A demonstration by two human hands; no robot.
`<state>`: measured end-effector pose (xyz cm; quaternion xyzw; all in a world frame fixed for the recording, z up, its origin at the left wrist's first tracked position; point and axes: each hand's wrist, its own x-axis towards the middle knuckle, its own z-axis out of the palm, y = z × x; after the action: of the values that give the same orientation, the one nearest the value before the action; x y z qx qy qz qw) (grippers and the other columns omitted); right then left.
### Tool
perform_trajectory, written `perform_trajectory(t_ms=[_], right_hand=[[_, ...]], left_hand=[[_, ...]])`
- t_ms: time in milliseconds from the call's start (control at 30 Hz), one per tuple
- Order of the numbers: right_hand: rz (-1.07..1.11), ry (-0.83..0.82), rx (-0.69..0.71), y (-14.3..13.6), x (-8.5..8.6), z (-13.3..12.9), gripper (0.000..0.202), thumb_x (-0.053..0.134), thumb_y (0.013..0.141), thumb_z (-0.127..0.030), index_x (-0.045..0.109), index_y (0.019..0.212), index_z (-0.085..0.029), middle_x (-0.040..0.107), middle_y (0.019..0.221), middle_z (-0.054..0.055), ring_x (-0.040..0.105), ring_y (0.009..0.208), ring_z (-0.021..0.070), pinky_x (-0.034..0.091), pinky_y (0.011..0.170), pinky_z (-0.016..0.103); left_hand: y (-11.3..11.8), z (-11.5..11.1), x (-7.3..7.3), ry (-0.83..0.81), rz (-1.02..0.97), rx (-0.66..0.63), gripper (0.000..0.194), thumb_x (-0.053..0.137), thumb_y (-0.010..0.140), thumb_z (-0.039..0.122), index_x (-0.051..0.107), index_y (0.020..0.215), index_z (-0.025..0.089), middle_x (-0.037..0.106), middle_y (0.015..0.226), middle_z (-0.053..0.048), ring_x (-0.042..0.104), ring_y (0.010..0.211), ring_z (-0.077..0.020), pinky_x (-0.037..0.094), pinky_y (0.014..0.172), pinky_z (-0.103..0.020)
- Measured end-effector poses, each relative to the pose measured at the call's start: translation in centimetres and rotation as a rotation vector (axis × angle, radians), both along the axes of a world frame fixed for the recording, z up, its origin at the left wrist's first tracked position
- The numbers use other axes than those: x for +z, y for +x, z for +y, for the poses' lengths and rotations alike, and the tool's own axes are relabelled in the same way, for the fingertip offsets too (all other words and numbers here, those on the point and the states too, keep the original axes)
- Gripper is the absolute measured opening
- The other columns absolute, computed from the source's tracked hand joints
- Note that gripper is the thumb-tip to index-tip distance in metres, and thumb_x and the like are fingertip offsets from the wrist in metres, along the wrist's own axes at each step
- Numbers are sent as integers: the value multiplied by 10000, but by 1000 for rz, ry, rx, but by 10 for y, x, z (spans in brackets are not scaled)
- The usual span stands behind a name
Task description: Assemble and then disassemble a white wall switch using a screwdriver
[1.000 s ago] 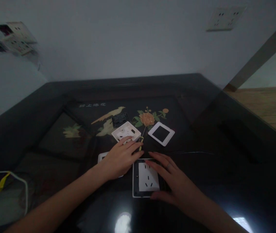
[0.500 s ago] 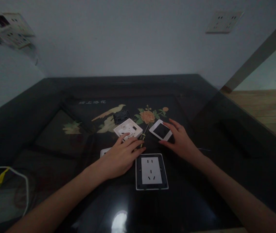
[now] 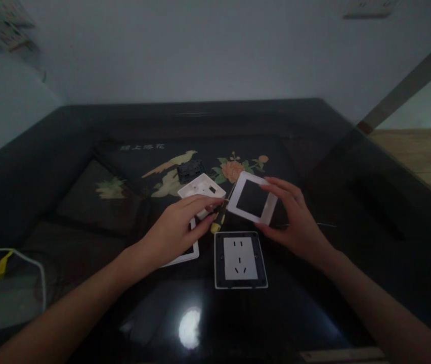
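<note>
My right hand (image 3: 293,217) grips a white square frame (image 3: 234,205) by its right side, thumb below and fingers above. The frame is tilted, its dark opening facing me. My left hand (image 3: 181,225) reaches over a white back box (image 3: 192,188), its thumb and forefinger apart beside a screwdriver (image 3: 219,220) with a yellow-and-black handle. Whether its fingertips touch the box or the screwdriver is unclear. Partly under that hand lies another white frame (image 3: 196,250). A wall socket (image 3: 240,259) with a dark border lies face up between my forearms.
Behind the back box lies a black plastic part (image 3: 190,171). The dark glossy table (image 3: 143,313) has a bird and flower picture. At the left runs a white cable (image 3: 43,283) with a yellow tag (image 3: 2,265). More sockets (image 3: 1,30) are at the upper left wall.
My right hand has lifted and tilted the white frame, bringing it left. My left hand has drawn back and curled, uncovering more of the frame under it. The view has tipped downward.
</note>
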<state>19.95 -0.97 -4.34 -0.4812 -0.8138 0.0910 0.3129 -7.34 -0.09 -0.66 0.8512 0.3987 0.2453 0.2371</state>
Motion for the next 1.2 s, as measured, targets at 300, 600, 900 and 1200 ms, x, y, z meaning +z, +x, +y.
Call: perform_trajectory(t_ms=[300, 600, 900, 1200], right_hand=[[24, 89, 288, -17, 15, -27, 667, 664, 880, -247, 318, 1449, -281, 383, 1471, 133, 363, 1382, 272, 415, 1104, 483], [757, -555, 340, -14, 18, -32, 678, 600, 887, -560, 309, 1485, -433, 348, 1573, 25, 388, 1418, 255, 451, 1095, 458], [838, -910, 431, -17, 22, -36, 754, 845, 670, -487, 515, 1340, -376, 559, 1421, 23, 512, 1330, 231, 409, 1123, 414], [702, -669, 345, -15, 27, -38, 702, 837, 731, -266, 489, 1325, -404, 506, 1433, -11, 456, 1370, 200, 385, 1150, 388]], left_hand=[[7, -7, 16, -606, -337, 132, 191, 651, 855, 234, 722, 1031, 212, 799, 875, 11, 761, 769, -162, 604, 700, -240], [-6, -11, 14, 305, -96, 8, 105, 629, 922, 187, 710, 987, 203, 797, 876, -6, 754, 714, -138, 601, 665, -216], [-16, -22, 20, 640, 9, -173, 241, 591, 939, 78, 642, 1170, 127, 749, 1146, -101, 689, 1125, -191, 604, 918, -338], [-16, -14, 20, 448, 72, -112, 550, 675, 905, 246, 466, 1414, 260, 602, 1391, -87, 595, 1264, -242, 523, 1051, -427]])
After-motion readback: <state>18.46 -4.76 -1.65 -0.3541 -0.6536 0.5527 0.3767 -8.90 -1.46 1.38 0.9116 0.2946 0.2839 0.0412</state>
